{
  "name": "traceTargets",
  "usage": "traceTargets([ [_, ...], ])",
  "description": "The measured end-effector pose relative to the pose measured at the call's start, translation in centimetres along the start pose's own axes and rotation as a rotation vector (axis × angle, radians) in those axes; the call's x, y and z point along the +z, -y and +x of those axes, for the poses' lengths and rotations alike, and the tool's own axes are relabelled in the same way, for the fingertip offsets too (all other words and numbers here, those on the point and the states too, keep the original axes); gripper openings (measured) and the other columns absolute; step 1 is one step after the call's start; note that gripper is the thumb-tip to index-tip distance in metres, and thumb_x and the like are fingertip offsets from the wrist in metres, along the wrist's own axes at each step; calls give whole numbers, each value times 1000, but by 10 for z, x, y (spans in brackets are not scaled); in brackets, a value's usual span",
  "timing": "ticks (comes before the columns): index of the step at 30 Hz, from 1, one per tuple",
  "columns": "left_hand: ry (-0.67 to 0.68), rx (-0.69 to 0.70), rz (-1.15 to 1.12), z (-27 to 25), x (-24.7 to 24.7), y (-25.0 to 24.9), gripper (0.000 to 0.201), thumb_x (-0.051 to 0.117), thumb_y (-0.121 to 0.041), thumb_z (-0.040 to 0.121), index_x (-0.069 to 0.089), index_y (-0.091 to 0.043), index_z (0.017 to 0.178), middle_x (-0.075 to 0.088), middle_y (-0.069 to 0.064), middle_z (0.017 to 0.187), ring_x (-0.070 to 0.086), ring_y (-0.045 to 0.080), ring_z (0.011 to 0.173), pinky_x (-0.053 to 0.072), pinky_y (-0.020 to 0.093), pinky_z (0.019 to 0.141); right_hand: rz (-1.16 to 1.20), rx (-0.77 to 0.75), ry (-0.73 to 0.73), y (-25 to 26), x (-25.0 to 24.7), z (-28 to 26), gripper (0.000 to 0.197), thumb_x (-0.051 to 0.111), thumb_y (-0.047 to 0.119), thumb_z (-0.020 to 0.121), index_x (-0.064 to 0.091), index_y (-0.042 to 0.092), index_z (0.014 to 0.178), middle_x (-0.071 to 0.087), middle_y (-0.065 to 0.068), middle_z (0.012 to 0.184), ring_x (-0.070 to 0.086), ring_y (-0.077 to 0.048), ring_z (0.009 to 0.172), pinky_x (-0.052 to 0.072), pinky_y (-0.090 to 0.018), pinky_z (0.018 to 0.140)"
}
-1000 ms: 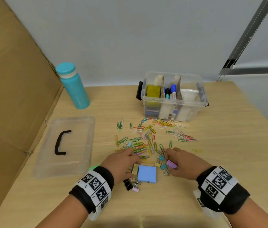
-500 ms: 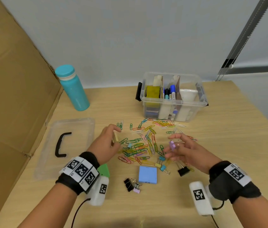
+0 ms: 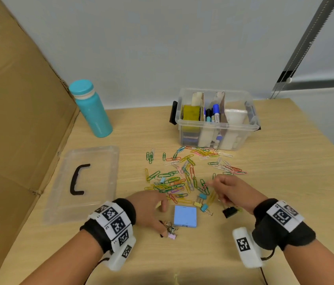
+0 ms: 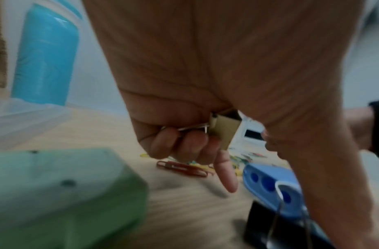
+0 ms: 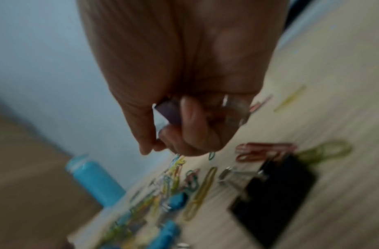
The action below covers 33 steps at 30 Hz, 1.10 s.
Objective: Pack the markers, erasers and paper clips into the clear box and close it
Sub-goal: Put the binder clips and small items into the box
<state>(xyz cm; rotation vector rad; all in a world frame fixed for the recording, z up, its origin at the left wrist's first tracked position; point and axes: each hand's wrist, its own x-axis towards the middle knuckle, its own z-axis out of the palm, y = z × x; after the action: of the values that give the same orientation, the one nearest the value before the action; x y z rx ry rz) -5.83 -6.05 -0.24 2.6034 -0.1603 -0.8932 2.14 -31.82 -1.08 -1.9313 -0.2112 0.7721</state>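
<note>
The clear box (image 3: 217,128) stands open at the back of the table with markers (image 3: 213,114) and erasers inside. Coloured paper clips (image 3: 180,177) lie scattered in front of it. My left hand (image 3: 151,210) is beside a blue square case (image 3: 185,215), with a beige binder clip (image 4: 223,129) gripped in its curled fingers and the index finger pointing down. My right hand (image 3: 229,190) hovers at the pile's right edge and pinches a purple binder clip (image 5: 169,112). A black binder clip (image 3: 229,212) lies just under it.
The clear lid (image 3: 84,182) with a black handle lies flat at the left. A teal bottle (image 3: 92,110) stands behind it, and a cardboard wall (image 3: 14,120) runs along the left side. More binder clips (image 3: 170,231) lie by my left thumb.
My left hand has come back from the pile's left edge toward me, down beside the blue case. The right hand has drawn in its fingers and dropped slightly.
</note>
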Motion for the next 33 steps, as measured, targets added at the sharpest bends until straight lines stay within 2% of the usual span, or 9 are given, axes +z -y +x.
traceTargets([
  [3, -16, 35, 57, 1, 6, -2, 43, 80, -43, 64, 52, -23, 92, 52, -9, 96, 48, 12, 84, 40, 26, 68, -419, -62, -49, -7, 3, 7, 13, 66, 30, 87, 56, 23, 85, 58, 11, 72, 54, -8, 66, 44, -21, 64],
  [5, -39, 54, 42, 2, 7, 0, 34, 77, -39, 68, 52, -25, 88, 50, -11, 93, 47, 10, 83, 36, 21, 63, -571, -76, 4, -7, 9, 9, 16, 66, 27, 86, 54, 30, 97, 53, 5, 70, 49, -9, 62, 42, -24, 62],
  [9, -54, 74, 8, 3, 8, 3, 26, 72, -34, 72, 52, -30, 88, 58, -7, 104, 55, 13, 94, 45, 28, 81, -827, -132, 7, -2, 21, 14, 21, 58, 23, 89, 50, 29, 108, 43, 12, 77, 49, -11, 70, 40, -24, 61],
  [11, -69, 99, -5, 4, 9, 4, 22, 70, -31, 74, 54, -29, 90, 59, -9, 103, 56, 12, 93, 45, 27, 81, -899, -147, -8, -1, 22, 16, 16, 56, 26, 89, 50, 29, 104, 47, 9, 88, 54, -17, 79, 44, -29, 66],
  [17, -96, 158, -9, 4, 8, 6, 11, 65, -29, 81, 55, -30, 80, 56, -14, 90, 51, 5, 84, 39, 19, 71, -1046, -210, -14, -1, 25, 13, 15, 49, 29, 92, 49, 22, 105, 53, 5, 106, 58, -21, 82, 43, -29, 63],
  [22, -130, 134, -6, 5, 4, 7, 8, 63, -31, 85, 59, -25, 82, 59, -10, 95, 54, 9, 90, 44, 24, 78, -1107, -237, -83, 0, 19, 10, 21, 44, 30, 93, 48, 18, 110, 54, 1, 112, 59, -24, 77, 43, -31, 60],
  [26, -225, 114, -46, 7, -9, 4, 12, 62, -31, 87, 54, -29, 79, 56, -15, 88, 46, -1, 72, 33, 11, 61, -1133, -314, -166, 16, 2, -1, 19, 44, 30, 94, 49, 18, 108, 54, 3, 108, 58, -21, 72, 45, -32, 58],
  [31, -355, 81, -176, 10, -32, -7, 15, 64, -33, 85, 55, -31, 74, 65, -2, 87, 59, 19, 78, 44, 28, 67, -910, -411, -353, 63, -50, -15, 12, 55, 31, 90, 51, 26, 100, 52, 11, 83, 54, -11, 64, 46, -27, 56],
  [33, -395, 67, -180, 11, -36, -7, 16, 64, -35, 85, 55, -31, 73, 65, 3, 85, 59, 21, 76, 45, 32, 67, -822, -453, -440, 85, -73, -13, 11, 58, 28, 88, 52, 25, 96, 53, 9, 79, 50, -8, 59, 43, -26, 54],
])
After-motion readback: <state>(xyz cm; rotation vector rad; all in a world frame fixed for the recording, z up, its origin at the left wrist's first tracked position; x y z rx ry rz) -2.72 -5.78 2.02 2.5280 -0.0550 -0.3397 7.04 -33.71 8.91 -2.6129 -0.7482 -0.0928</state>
